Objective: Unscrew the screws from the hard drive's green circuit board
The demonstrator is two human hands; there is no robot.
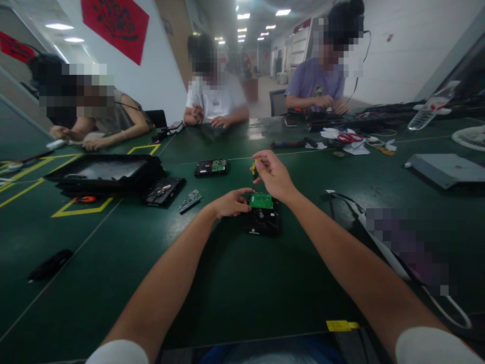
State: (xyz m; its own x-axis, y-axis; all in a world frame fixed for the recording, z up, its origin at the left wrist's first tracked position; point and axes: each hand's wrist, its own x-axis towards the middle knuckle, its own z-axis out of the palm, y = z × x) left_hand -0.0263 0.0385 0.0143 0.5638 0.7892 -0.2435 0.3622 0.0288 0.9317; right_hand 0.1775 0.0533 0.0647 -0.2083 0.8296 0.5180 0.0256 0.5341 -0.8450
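Note:
A black hard drive (pixel 262 220) lies on the green table (pixel 242 283) right in front of me, with a green circuit board (pixel 261 200) on its far end. My left hand (pixel 232 203) rests at the drive's left far corner, fingers pinched against the board's edge. Just behind the drive, my right hand (pixel 273 175) is raised, its fingers closed on a small yellow-handled tool (pixel 255 166), probably a screwdriver, whose tip is hidden.
Another hard drive (pixel 211 167) lies farther back, and a third (pixel 163 190) with a loose circuit board (pixel 190 200) sits left. A black tray (pixel 104 172) stands at left. Three people work at the far side. Cables (pixel 382 247) trail at right; a grey box (pixel 447 169) lies far right.

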